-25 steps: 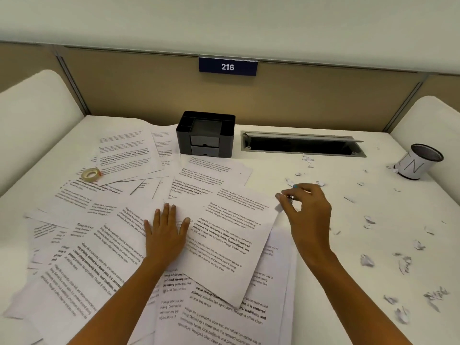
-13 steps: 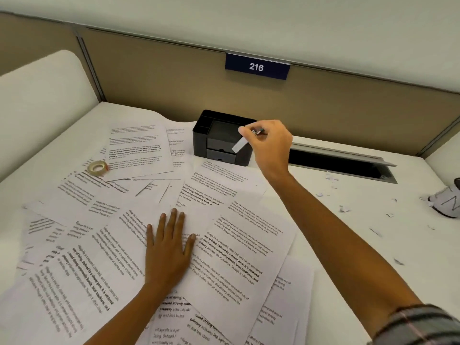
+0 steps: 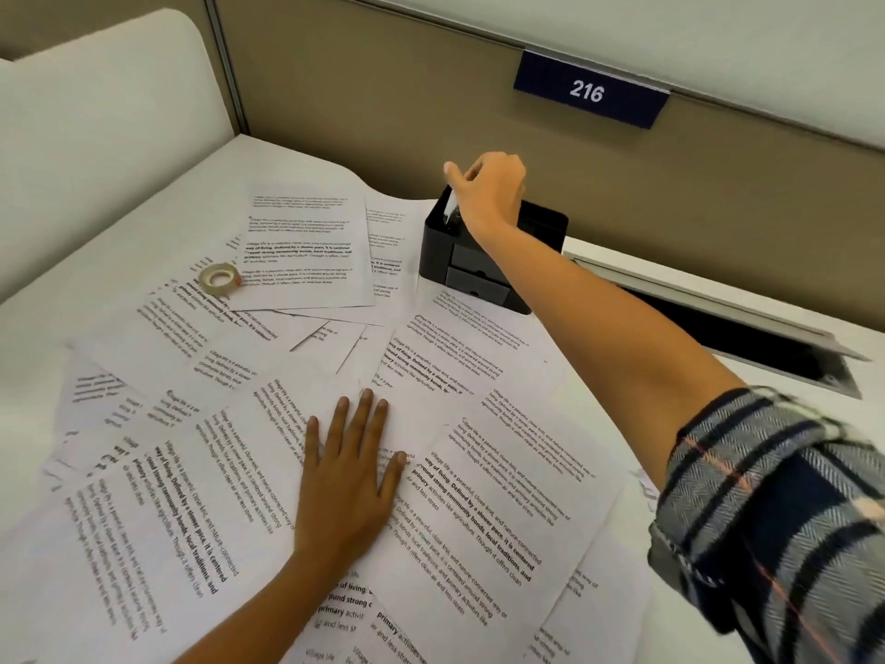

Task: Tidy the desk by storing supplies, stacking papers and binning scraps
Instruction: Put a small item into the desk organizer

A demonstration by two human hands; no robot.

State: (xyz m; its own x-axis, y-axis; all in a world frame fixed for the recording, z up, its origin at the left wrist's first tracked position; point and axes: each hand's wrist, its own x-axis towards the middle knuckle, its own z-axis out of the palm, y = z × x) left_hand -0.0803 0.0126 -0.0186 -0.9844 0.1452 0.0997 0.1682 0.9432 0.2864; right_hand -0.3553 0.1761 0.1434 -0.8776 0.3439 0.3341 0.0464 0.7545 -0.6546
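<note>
1. The desk [image 3: 158, 242] is smooth and white, backed by a tan partition [image 3: 383, 88] with a matte, cloth-like face.
2. Printed papers [image 3: 479, 496], thin white sheets with black text, lie fanned and overlapping at odd angles across the near and left desk.
3. A woven plaid sleeve [image 3: 776, 519] is pushed up the right forearm.
4. A long metal-framed cable slot [image 3: 718, 309] is sunk into the desk on the right.
5. The black organiser [image 3: 433, 251], a boxy hard-sided tub, stands at the back, just beyond the papers. Its two grey drawers [image 3: 471, 258] are closed; its open top is mostly hidden by the hand.
6. The left hand [image 3: 347, 476] lies flat on the papers, fingers straight and slightly spread, as half a second ago.
7. The right hand [image 3: 488, 194], then held above the organiser's front, is now over its rear left corner.
8. A dark blue number plate [image 3: 589, 91] reads 216.
9. The tape roll [image 3: 219, 278], a pale ring, rests on the left sheets, unmoved.
10. A small white strip [image 3: 450, 208] is pinched by the right hand's curled fingers; it now hangs downward, its lower end dipping into the organiser's top.
</note>
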